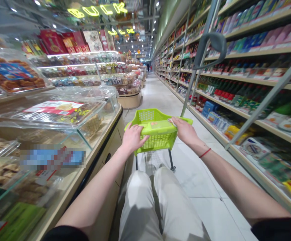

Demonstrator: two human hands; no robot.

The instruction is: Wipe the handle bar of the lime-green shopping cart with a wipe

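Note:
A bright green plastic shopping cart (158, 141) stands right in front of my legs, with a perforated basket and dark metal legs. My left hand (134, 138) lies over the left end of its handlebar, fingers curled over the top and thumb stretched along the near side. My right hand (184, 130) wraps the right end of the handlebar, a red string round that wrist. A small pale bit shows by the right fingertips; I cannot tell what it is. Between my hands, the handle (159, 125) carries a clear-covered label. The basket's floor is mostly hidden.
On the left runs a counter with glass bins and clear boxes of baked snacks (57, 110). Tall shelves (256, 77) of bottles and packets line the right side. A ladder (192, 80) with a grey handle leans there. A tiled aisle (152, 87) leads ahead to distant people.

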